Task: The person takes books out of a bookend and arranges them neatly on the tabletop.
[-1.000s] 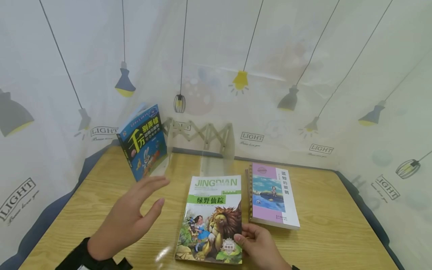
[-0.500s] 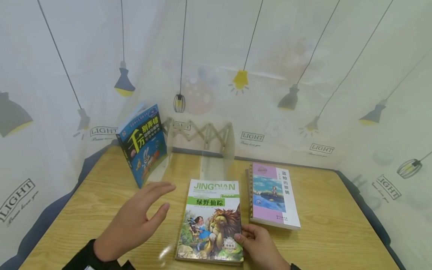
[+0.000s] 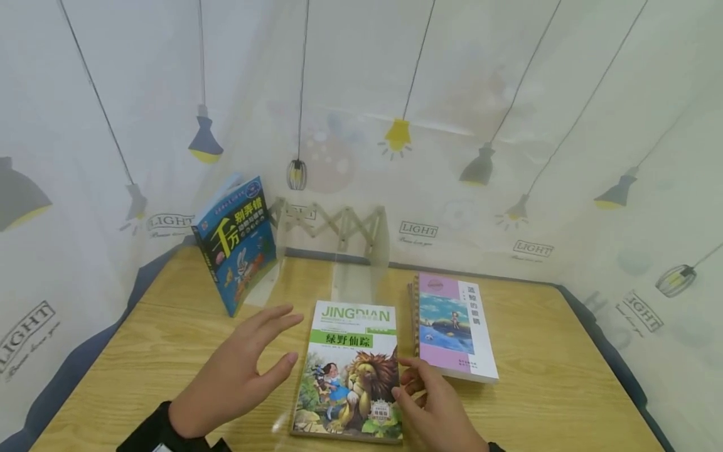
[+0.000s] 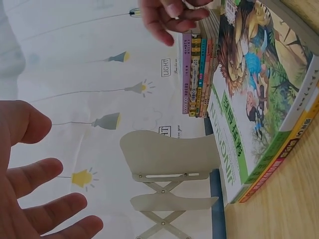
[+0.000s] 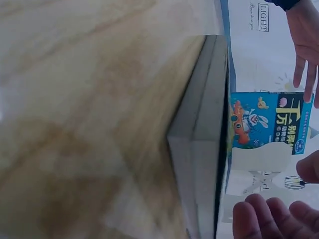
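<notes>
A paperback (image 3: 350,376) with a girl and a lion on its cover lies flat at the front of the table. Under it is a second book (image 4: 274,165) with a yellow and red spine, seen in the left wrist view. My left hand (image 3: 237,373) hovers left of the pair, fingers extended, thumb apart, holding nothing. At the pair's right edge is my right hand (image 3: 435,405), its thumb close to the cover. In the right wrist view, its loosely bent fingers (image 5: 264,219) appear apart from the page edges (image 5: 199,134).
A blue book (image 3: 240,251) stands tilted at the back left, beside a beige folding bookend (image 3: 361,232). To the right lies a stack of several books, topped by a purple and white one (image 3: 452,326). A lamp-printed curtain (image 3: 480,75) surrounds the wooden table (image 3: 542,389).
The lion book has settled slightly toward me, squarely over the lower one. My right fingers have loosened from its right edge. My left hand has drifted slightly right and down.
</notes>
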### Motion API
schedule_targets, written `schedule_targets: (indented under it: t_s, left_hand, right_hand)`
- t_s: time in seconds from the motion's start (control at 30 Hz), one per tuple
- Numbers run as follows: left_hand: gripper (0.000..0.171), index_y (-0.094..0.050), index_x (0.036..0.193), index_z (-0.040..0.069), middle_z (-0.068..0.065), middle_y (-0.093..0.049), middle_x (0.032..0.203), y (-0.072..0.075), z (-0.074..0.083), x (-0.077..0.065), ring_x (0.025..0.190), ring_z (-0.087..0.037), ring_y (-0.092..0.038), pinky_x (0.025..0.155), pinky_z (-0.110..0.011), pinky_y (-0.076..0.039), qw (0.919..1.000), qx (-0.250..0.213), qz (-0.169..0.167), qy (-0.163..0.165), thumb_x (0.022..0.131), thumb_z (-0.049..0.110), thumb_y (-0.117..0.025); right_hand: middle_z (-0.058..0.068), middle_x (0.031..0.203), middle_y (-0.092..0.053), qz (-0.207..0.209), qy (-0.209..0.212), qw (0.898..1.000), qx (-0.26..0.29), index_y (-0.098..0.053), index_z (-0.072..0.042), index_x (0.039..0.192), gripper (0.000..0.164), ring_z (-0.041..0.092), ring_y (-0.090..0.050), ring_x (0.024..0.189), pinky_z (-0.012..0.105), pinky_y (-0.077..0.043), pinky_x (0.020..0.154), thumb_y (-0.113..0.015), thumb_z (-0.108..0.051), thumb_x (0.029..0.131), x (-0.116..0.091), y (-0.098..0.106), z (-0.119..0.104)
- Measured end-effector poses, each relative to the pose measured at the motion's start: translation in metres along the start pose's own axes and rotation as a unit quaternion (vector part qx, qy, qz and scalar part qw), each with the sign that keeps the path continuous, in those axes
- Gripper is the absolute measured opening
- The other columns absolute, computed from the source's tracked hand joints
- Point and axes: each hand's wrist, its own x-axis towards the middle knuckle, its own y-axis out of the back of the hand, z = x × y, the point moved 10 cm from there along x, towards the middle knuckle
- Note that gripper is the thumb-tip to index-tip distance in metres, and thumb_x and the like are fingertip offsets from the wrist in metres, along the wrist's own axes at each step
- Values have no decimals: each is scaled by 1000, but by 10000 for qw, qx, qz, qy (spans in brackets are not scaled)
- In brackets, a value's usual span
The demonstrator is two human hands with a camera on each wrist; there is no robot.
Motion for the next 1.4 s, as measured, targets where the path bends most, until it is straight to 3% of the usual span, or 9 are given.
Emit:
schedule_targets:
  t_s: [0.23, 0.37, 0.47, 0.57, 0.7, 1.03, 1.2, 1.3, 1.4]
  left_hand:
    - [55, -47, 149, 25, -5, -43, 155, -10, -2, 4, 140, -30, -45, 104, -54, -48, 9999, 51, -142, 49, 98, 35, -66]
    - [58, -43, 151, 28, -3, -40, 158, -13, 1, 8, 143, -29, -42, 108, -52, -45, 9999, 32, -147, -37, 98, 39, -64]
    - [61, -41, 152, 27, -2, -38, 159, -14, 4, 13, 144, -28, -40, 109, -53, -43, 9998, 70, -105, -170, 98, 41, -64]
    - [63, -39, 154, 25, -3, -37, 159, -16, 8, 18, 144, -28, -40, 111, -53, -42, 9994, 120, -55, -316, 98, 41, -64]
    - [66, -37, 155, 24, -4, -36, 160, -18, 12, 22, 145, -28, -39, 111, -53, -42, 9989, 174, -41, -442, 98, 42, -64]
    - [68, -36, 156, 24, -6, -37, 160, -20, 16, 27, 143, -29, -41, 109, -55, -43, 9978, 231, 1, -615, 97, 42, -64]
    - [68, -34, 157, 26, -5, -36, 160, -23, 14, 28, 143, -28, -42, 109, -55, -43, 9976, 297, -14, -627, 97, 43, -64]
    - [63, -36, 156, 25, -6, -40, 158, -16, 9, 29, 142, -29, -43, 109, -55, -43, 9971, 363, 104, -656, 99, 36, -62]
    - [56, -40, 154, 22, -9, -43, 155, 2, 3, 33, 141, -31, -43, 110, -56, -41, 9967, 468, 270, -612, 101, 27, -60]
  right_hand:
    - [8, 118, -62, 401, 1090, 9932, 35, -50, -12, 141, 47, 20, -63, 104, 29, -58, 81, -66, -25, 99, 3, 19, -36]
    - [7, 131, -59, 798, 1718, 9796, -667, -49, -15, 142, 53, 26, -63, 113, 37, -58, 88, -71, -21, 95, 7, 36, -57]
    - [6, 142, -54, 950, 2024, 9646, -1400, -47, -18, 145, 58, 26, -58, 124, 45, -54, 96, -72, -28, 94, 9, 46, -69]
    - [5, 148, -50, 984, 2198, 9544, -1766, -46, -20, 148, 61, 27, -50, 135, 51, -48, 105, -71, -34, 94, 10, 53, -75]
    - [5, 153, -46, 1064, 2305, 9496, -1838, -45, -20, 150, 65, 29, -45, 140, 55, -41, 110, -73, -32, 93, 10, 62, -79]
    - [7, 158, -38, 797, 2166, 9567, -1776, -34, -23, 156, 73, 33, -38, 144, 61, -34, 113, -70, -37, 94, 16, 61, -74]
    - [7, 159, -37, 765, 2248, 9544, -1808, -34, -22, 156, 74, 33, -36, 145, 60, -34, 114, -69, -39, 94, 17, 60, -77]
    - [6, 159, -38, 781, 2318, 9532, -1778, -34, -23, 156, 73, 32, -36, 145, 59, -35, 113, -70, -38, 94, 18, 60, -78]
    - [5, 159, -38, 692, 2341, 9543, -1725, -35, -24, 155, 72, 31, -36, 146, 59, -35, 113, -70, -38, 94, 20, 57, -77]
